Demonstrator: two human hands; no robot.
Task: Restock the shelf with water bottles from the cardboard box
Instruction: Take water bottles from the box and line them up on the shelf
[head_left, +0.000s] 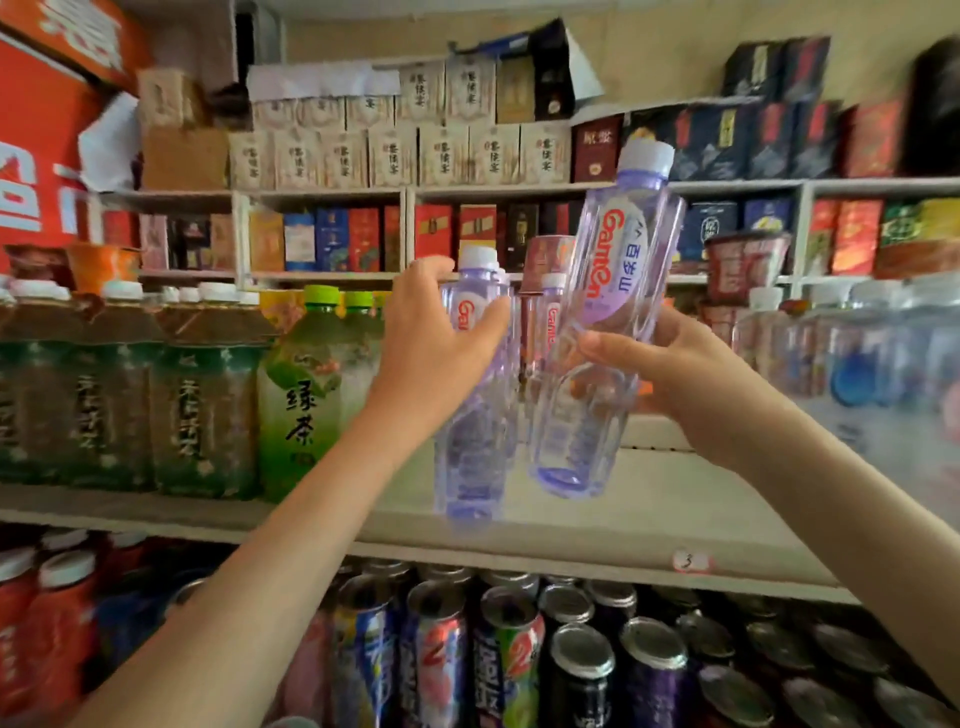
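Note:
My left hand (436, 332) grips a clear water bottle (472, 415) with a white cap, held upright just above the front of the shelf board (649, 519). My right hand (670, 374) holds a second water bottle (602, 332), tilted to the right and raised above the shelf. Both bottles carry a red-lettered label. Behind them a third small water bottle (550, 317) stands further back on the shelf. The cardboard box is out of view.
Green tea bottles (306, 384) and dark tea bottles (119, 389) fill the shelf to the left. More clear bottles (841, 343) stand to the right. Cans (519, 660) pack the shelf below. Boxed goods (395, 150) line the upper shelves.

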